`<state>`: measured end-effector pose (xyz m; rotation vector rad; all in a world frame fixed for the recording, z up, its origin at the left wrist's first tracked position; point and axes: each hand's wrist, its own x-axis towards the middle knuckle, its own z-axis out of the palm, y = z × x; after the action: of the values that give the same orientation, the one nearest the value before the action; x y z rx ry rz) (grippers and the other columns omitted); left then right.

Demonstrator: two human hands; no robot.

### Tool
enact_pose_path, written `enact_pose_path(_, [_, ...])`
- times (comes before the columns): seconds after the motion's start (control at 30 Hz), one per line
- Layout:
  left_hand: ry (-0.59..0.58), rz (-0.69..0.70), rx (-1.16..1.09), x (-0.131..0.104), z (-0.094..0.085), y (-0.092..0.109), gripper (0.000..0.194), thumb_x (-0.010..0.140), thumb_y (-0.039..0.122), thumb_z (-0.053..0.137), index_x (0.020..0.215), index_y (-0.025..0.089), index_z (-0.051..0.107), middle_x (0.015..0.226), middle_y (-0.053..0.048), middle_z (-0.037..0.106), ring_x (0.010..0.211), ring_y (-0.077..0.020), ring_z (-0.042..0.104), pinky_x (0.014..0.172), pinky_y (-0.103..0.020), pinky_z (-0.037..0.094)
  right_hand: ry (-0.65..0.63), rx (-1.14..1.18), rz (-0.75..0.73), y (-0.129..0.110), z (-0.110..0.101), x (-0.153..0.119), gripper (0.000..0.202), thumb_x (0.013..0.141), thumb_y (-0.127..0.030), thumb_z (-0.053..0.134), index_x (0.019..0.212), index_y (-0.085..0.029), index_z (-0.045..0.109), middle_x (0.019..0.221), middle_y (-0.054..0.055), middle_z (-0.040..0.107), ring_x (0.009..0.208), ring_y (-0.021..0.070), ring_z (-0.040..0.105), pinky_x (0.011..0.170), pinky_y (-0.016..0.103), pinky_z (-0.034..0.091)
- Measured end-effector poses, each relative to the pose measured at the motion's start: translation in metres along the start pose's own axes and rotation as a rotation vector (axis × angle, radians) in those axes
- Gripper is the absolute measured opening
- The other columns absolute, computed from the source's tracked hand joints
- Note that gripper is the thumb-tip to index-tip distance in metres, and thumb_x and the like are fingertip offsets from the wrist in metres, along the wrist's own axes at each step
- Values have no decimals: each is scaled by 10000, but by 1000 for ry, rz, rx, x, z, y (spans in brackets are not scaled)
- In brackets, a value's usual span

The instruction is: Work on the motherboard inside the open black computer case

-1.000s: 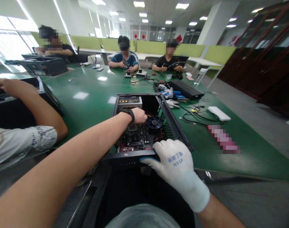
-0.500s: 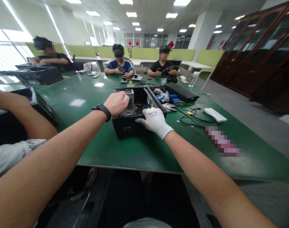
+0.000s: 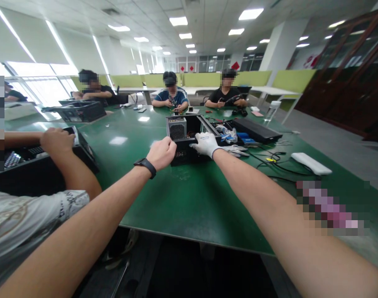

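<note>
A black computer case point(image 3: 189, 154) lies on the green table, its open side up and a grey power supply point(image 3: 178, 128) in its left part. My left hand point(image 3: 162, 153), bare with a black watch at the wrist, is closed at the case's near left corner; what its fingers hold, if anything, is hidden. My right hand point(image 3: 205, 144), in a white glove, grips the near wall of the case, thumb on the outer face and fingers over the top edge.
Gloves point(image 3: 235, 150), black cables point(image 3: 282, 163), a white block point(image 3: 311, 163) and a flat black panel point(image 3: 257, 130) lie to the right. At left, a person's arm point(image 3: 79, 165) reaches over another case point(image 3: 86, 149). Several people sit across the green table point(image 3: 176, 203).
The view has turned left and tilted up. My left hand has moved from over the power supply to the case's near left corner. My right hand stays on the near wall.
</note>
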<state>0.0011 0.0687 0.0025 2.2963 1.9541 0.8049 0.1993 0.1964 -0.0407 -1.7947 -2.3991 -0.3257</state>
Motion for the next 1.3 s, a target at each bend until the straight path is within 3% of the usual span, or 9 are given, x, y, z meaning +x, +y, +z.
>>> enact_pose_path(0.17, [47, 5, -72, -3, -10, 1, 203, 943, 318, 367, 889, 207, 529, 852, -77, 660, 805, -219, 597, 742, -341, 427, 34, -15, -32, -7, -4, -33, 565, 912, -629, 483, 1203, -152, 567, 1165, 98, 566, 1094, 213, 519, 1000, 434, 395])
enact_pose_path(0.33, [13, 61, -115, -7, -23, 19, 183, 905, 310, 418, 1000, 184, 510, 987, -103, 640, 913, -225, 588, 830, -364, 466, 88, -13, -63, -21, -14, -94, 519, 903, -609, 502, 1127, -148, 581, 1075, 123, 600, 1000, 231, 539, 892, 372, 368])
enact_pose_path(0.47, [-157, 123, -13, -15, -21, 44, 256, 896, 278, 441, 1103, 148, 517, 1127, -146, 615, 1040, -236, 590, 919, -355, 472, 136, -12, -86, -30, -26, -164, 492, 898, -624, 499, 1064, -168, 576, 1028, 121, 606, 947, 237, 527, 800, 351, 301])
enact_pose_path(0.63, [-487, 280, 297, -29, 2, 65, 380, 895, 282, 489, 1219, 95, 555, 1205, -206, 605, 1053, -277, 647, 906, -373, 505, 150, 0, -100, -42, -45, -248, 464, 894, -645, 496, 952, -191, 568, 937, 82, 586, 876, 230, 491, 744, 354, 236])
enact_pose_path(0.83, [-731, 445, 507, -38, 27, 80, 324, 806, 271, 633, 1077, 127, 736, 1128, -202, 703, 1029, -310, 683, 879, -373, 536, 200, 97, -130, -50, -59, -322, 353, 817, -547, 664, 883, -209, 588, 864, 52, 565, 814, 210, 429, 718, 350, 196])
enact_pose_path(1.0, [-821, 404, 605, -38, 49, 81, 405, 680, 242, 760, 1066, 120, 765, 1071, -190, 747, 989, -311, 703, 818, -335, 559, 227, 156, -132, -51, -63, -348, 334, 762, -518, 731, 885, -230, 612, 821, 39, 551, 784, 212, 394, 706, 347, 181])
enact_pose_path(1.13, [-871, 315, 649, -35, 67, 72, 512, 581, 254, 864, 1072, 142, 769, 1093, -174, 750, 1005, -292, 705, 809, -282, 559, 235, 179, -135, -51, -62, -350, 321, 752, -502, 742, 879, -234, 618, 804, 35, 547, 777, 212, 385, 698, 344, 173])
enact_pose_path(1.3, [-873, 307, 655, -31, 77, 69, 648, 504, 297, 922, 1104, 114, 760, 1127, -194, 736, 1023, -314, 697, 841, -303, 560, 256, 199, -149, -51, -62, -348, 312, 735, -482, 758, 874, -239, 619, 799, 30, 554, 771, 212, 377, 692, 344, 170])
